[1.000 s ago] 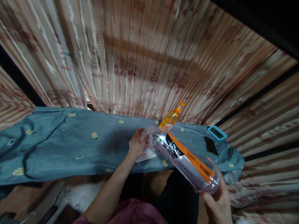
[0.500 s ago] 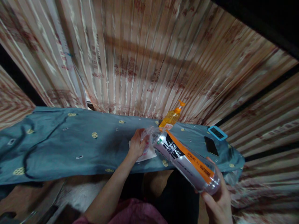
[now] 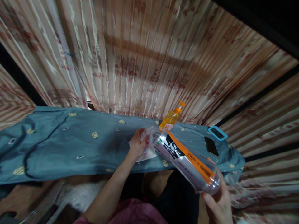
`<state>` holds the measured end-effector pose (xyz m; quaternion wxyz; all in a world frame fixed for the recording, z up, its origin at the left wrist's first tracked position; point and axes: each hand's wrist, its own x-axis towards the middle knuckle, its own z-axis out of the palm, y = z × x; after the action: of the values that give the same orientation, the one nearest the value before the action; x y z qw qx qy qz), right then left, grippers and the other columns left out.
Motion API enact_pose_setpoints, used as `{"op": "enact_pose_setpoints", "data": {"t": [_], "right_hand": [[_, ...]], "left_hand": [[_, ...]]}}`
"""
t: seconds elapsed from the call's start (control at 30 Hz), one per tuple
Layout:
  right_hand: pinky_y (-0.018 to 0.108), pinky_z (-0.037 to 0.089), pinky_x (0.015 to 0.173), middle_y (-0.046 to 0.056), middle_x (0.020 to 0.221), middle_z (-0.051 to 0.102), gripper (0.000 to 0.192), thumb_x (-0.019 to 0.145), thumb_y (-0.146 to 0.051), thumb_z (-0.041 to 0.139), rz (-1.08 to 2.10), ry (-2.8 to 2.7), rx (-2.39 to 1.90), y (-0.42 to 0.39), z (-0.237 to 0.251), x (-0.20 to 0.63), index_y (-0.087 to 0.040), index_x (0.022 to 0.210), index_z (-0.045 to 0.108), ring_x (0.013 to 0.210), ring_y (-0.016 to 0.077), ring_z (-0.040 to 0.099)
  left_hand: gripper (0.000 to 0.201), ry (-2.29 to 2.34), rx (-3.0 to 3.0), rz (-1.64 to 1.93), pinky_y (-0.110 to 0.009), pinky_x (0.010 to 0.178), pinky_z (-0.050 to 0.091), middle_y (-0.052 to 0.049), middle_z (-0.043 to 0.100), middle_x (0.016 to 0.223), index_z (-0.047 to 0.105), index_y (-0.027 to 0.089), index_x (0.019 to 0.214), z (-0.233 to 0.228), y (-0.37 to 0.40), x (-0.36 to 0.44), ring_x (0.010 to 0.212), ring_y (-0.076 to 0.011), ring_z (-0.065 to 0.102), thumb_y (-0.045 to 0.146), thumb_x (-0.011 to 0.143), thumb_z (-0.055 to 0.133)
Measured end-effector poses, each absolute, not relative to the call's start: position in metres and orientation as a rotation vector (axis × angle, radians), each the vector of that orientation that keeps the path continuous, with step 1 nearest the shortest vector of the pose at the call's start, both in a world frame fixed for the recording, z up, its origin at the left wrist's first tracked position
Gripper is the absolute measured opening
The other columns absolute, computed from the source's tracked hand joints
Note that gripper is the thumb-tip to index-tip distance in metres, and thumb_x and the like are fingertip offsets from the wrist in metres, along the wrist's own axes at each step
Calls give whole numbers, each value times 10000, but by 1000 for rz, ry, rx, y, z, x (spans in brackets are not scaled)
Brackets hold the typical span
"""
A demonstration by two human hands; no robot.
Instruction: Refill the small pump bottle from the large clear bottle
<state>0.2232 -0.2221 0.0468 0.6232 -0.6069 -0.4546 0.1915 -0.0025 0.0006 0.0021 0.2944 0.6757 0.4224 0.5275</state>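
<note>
My right hand [image 3: 218,203] grips the base of a large clear plastic bottle [image 3: 187,160] with a black, white and orange label, tilted so its neck points away and down. My left hand [image 3: 137,146] holds a small clear cup [image 3: 147,137] right at the bottle's mouth, above a white paper napkin [image 3: 149,154] on the blue patterned cloth [image 3: 70,146]. Whether liquid flows is too blurred to tell.
An orange pump bottle [image 3: 172,118] stands just behind the cup. A blue-framed small device [image 3: 217,133] and a black phone [image 3: 211,146] lie on the cloth at the right. Striped curtains [image 3: 149,62] hang behind. Floor shows below the cloth's front edge.
</note>
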Motion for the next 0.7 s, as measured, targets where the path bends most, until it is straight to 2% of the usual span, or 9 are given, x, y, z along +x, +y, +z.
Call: {"op": "enact_pose_setpoints", "data": {"t": [0.37, 0.7], "right_hand": [[453, 435, 1129, 163, 1610, 481, 1002, 704, -605, 847, 498, -973, -1445, -222, 63, 207, -194, 1531, 458, 1462, 422, 469], [481, 464, 1126, 158, 1628, 460, 1012, 693, -585, 854, 484, -1004, -1447, -222, 57, 211, -199, 1544, 468, 1479, 442, 447]], "left_hand": [[428, 1123, 1815, 1416, -437, 934, 576, -124, 744, 1057, 666, 183, 1099, 1, 1, -3, 1023, -287, 730, 527, 973, 445], [398, 1132, 1790, 1395, -424, 937, 558, -114, 741, 1066, 660, 195, 1106, 1, 1, -3, 1029, -280, 721, 512, 967, 465]]}}
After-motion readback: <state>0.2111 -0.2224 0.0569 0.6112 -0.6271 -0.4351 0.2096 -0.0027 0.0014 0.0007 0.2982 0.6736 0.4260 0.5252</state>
